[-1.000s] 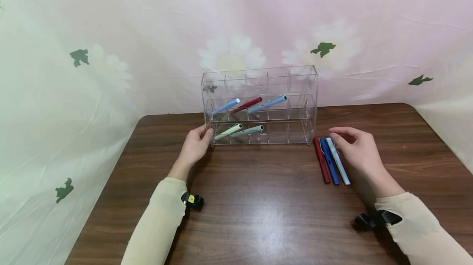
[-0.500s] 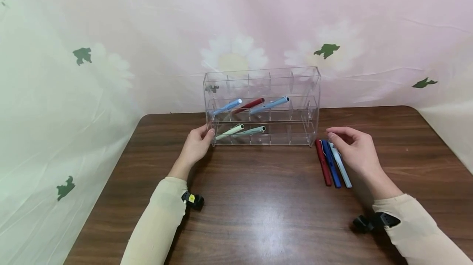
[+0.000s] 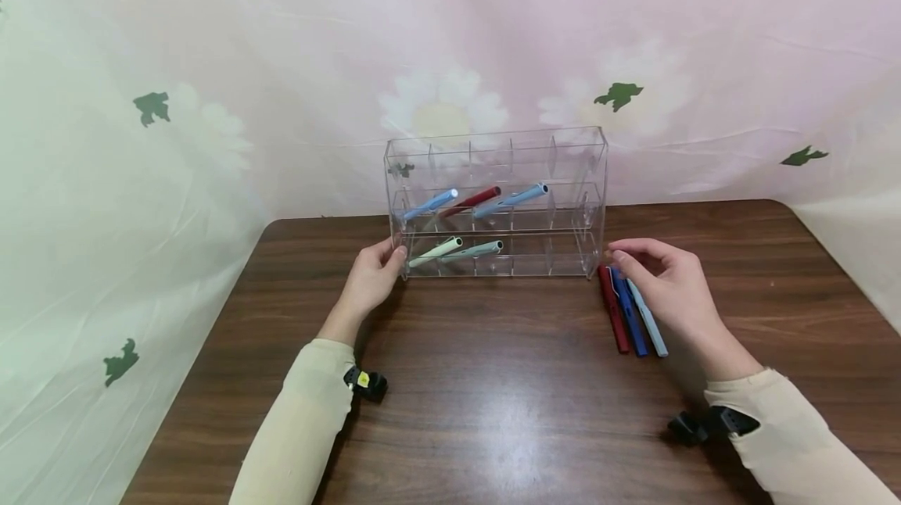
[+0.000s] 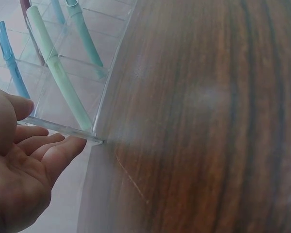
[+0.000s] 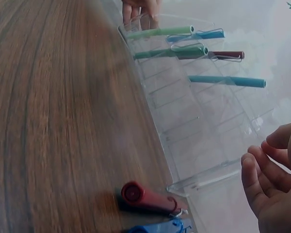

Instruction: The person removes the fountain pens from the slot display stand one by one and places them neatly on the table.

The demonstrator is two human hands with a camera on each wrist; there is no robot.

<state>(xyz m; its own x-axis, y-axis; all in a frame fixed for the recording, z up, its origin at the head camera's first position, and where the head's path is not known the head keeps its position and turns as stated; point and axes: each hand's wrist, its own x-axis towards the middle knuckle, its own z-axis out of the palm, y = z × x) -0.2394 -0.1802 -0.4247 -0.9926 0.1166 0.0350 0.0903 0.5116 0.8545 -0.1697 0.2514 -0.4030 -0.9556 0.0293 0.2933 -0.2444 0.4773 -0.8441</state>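
Observation:
A clear acrylic pen rack (image 3: 535, 265) stands on the table with several pens leaning in it. Its upper tier holds a blue pen (image 3: 431, 204), a dark red pen (image 3: 470, 202) and a light blue pen (image 3: 512, 200); a pale green pen (image 3: 436, 252) and a grey-green pen (image 3: 473, 250) lean in the lower one. My left hand (image 3: 373, 274) grips the rack's left side wall between thumb and fingers. Beside the rack's right side, my right hand (image 3: 672, 286) hovers with loosely bent fingers and nothing in them; whether its fingertips touch the rack I cannot tell.
Right of the rack, a red pen (image 3: 614, 309), a blue pen (image 3: 629, 313) and a light blue pen (image 3: 651, 325) lie side by side on the wooden table (image 3: 493, 380), partly under my right hand. A flowered cloth (image 3: 317, 59) hangs behind.
My right hand has shifted left toward the rack's right side, passing over the tops of the loose pens. The left hand keeps its grip on the rack, and the pens have stayed put.

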